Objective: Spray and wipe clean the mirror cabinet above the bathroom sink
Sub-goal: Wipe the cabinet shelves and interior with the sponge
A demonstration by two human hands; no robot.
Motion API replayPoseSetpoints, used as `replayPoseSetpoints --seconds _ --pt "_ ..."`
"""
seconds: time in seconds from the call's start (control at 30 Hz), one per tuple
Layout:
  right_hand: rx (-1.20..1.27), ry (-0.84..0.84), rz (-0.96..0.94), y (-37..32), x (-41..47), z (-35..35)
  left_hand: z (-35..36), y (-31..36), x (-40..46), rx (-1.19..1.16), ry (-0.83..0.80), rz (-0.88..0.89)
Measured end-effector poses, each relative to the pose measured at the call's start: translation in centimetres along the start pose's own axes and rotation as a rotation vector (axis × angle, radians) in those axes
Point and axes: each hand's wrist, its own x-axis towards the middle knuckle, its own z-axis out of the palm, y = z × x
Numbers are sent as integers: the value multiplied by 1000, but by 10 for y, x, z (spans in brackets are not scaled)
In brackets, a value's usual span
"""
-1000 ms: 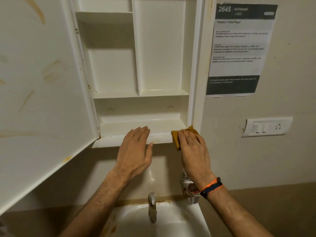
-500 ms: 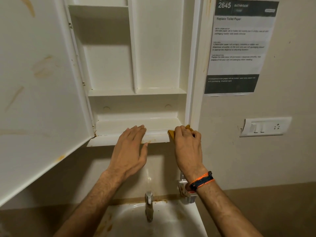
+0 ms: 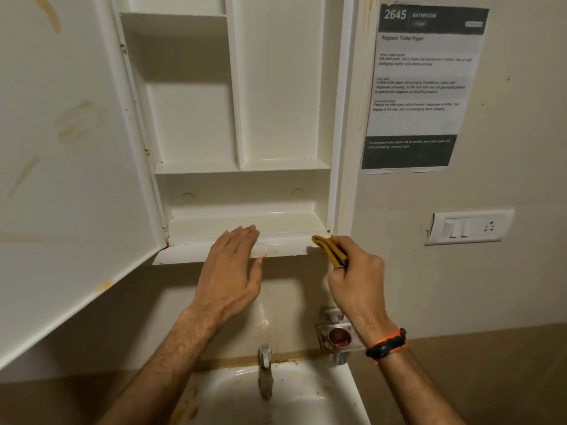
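The white mirror cabinet (image 3: 282, 87) hangs open above the sink, its shelves bare. Its door (image 3: 61, 167) swings out to the left and shows brownish streaks on the inner face. My left hand (image 3: 230, 271) lies flat with fingers apart against the cabinet's bottom front lip (image 3: 285, 248). My right hand (image 3: 357, 277) pinches a folded mustard-yellow cloth (image 3: 329, 250), whose tip touches the lip's right end near the cabinet's corner. No spray bottle is in view.
Below are a white sink (image 3: 306, 400) with rust-coloured stains and a metal tap (image 3: 264, 369). A clear holder (image 3: 336, 335) is fixed to the wall under my right wrist. A printed notice (image 3: 420, 87) and a switch plate (image 3: 469, 227) sit on the right wall.
My right hand has turned from pressing the cloth flat on the lip to pinching it folded, and has dropped slightly lower and to the right. The left hand stays on the lip.
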Motion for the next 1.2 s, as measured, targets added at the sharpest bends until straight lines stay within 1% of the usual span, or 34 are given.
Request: replayPoseSetpoints --seconds 0.07,0.1,0.13,0.17,0.27,0.3,0.33,0.4,0.5,0.57,0.6,0.63,0.7,0.73,0.77,0.83,0.87,0.9,0.97,1.03,1.07,1.1,1.13,1.2 --pt "152 154 138 7 -3 -9 0 0 0 -5 4 -3" --pt "167 219 153 9 -3 -13 1 0 1 -6 6 -2" --pt "144 258 126 10 -1 -14 1 1 1 -4 9 -1" --pt "92 262 43 12 0 -13 2 1 0 -3 10 -2" --pt "-226 125 -334 14 6 0 3 2 0 -5 18 -9" --pt "-349 80 -420 15 8 6 3 2 0 -2 20 -10" --pt "-461 40 -462 16 8 13 3 2 0 0 20 -10" --pt "-592 -27 -436 14 2 22 3 2 -1 -4 19 -7" --pt "-630 -66 -351 7 -3 27 2 1 0 -13 29 -1" --pt "-566 -119 -259 2 -5 22 2 2 -1 -15 25 5" --pt "-480 -129 -206 2 -6 18 2 2 -1 -16 23 7" --pt "-365 -116 -150 3 -7 14 3 1 -1 -19 23 9" --pt "-162 -15 -92 7 -6 9 3 1 -1 -17 26 12" --pt "-152 27 -128 6 -5 9 3 0 -1 -12 27 12" --pt "-203 45 -201 7 -5 11 4 0 -1 -7 29 12" --pt "-353 39 -344 9 -8 19 4 -1 0 -1 29 15" --pt "-406 19 -372 10 -10 24 4 -2 -1 -1 29 14" --pt "-429 -8 -360 11 -13 27 4 -2 -1 -4 27 15" --pt "-374 -39 -282 15 -22 30 5 -2 -1 -10 26 20" --pt "-203 -51 -150 19 -31 28 5 -3 -1 -14 30 22" --pt "-94 -27 -78 20 -34 26 6 -3 -1 -17 32 23" --pt "-25 28 -47 21 -34 24 6 -3 -1 -20 35 22" --pt "-8 75 -59 18 -32 21 6 -3 -1 -23 37 18" --pt "-71 100 -206 13 -20 18 7 -2 -1 -23 42 15"
